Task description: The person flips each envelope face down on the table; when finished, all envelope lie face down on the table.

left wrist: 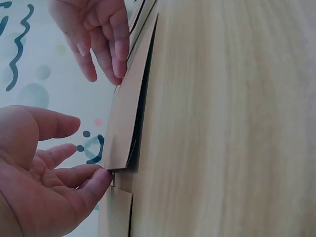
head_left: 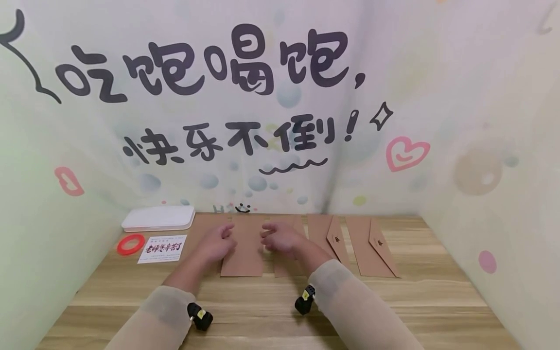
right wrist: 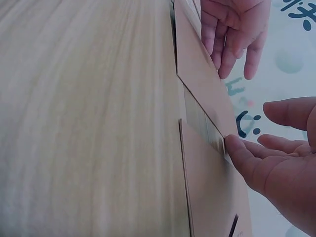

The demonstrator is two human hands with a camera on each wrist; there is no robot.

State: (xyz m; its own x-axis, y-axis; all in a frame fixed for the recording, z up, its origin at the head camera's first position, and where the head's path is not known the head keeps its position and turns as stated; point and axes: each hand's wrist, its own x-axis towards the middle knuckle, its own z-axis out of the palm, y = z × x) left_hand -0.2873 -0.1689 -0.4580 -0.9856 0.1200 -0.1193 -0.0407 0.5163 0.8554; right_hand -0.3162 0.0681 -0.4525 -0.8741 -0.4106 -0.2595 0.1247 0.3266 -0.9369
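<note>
A flat brown kraft-paper envelope (head_left: 242,257) lies on the wooden table in front of me. My left hand (head_left: 218,243) is at its left side, and my right hand (head_left: 280,238) is at its right side. In the left wrist view, the left hand (left wrist: 54,173) has loosely bent fingers, with fingertips at the envelope's (left wrist: 126,118) edge. From the right wrist view, the right hand (right wrist: 281,148) likewise touches an edge of the envelope (right wrist: 202,74) with its fingertips. Neither hand curls round the paper. More envelopes partly show beneath my forearms.
Two brown envelopes with slanted flaps, one nearer (head_left: 317,228) and one at far right (head_left: 363,248), lie right of my hands. To the left are a white printed card (head_left: 162,249), a red tape ring (head_left: 131,237) and a white case (head_left: 157,218). A printed wall cloth (head_left: 262,189) stands behind.
</note>
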